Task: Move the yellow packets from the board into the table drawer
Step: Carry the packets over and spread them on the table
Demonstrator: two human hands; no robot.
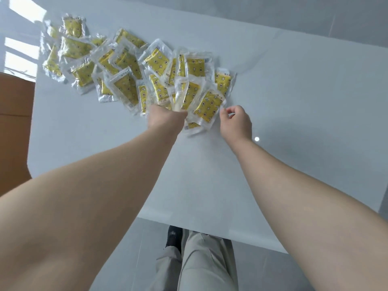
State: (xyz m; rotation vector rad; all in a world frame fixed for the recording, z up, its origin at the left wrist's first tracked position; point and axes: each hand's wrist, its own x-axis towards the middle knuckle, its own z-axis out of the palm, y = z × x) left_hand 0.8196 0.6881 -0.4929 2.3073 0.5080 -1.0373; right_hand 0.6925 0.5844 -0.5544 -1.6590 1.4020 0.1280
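Several yellow packets [126, 66] in clear wrappers lie scattered and overlapping across the far left half of the white board [294, 97]. My left hand [165, 118] is closed on a bunch of packets [182, 95] at the near edge of the pile. My right hand [237, 120] hovers just right of the nearest packet [207, 108], thumb and fingers curled close together with nothing visibly between them. No drawer is in view.
A brown cardboard box [14, 131] stands at the left edge of the board. My legs in light trousers [201, 261] and a dark shoe [174, 234] show below the board's near edge over a grey floor. A small white dot [256, 139] lies on the board.
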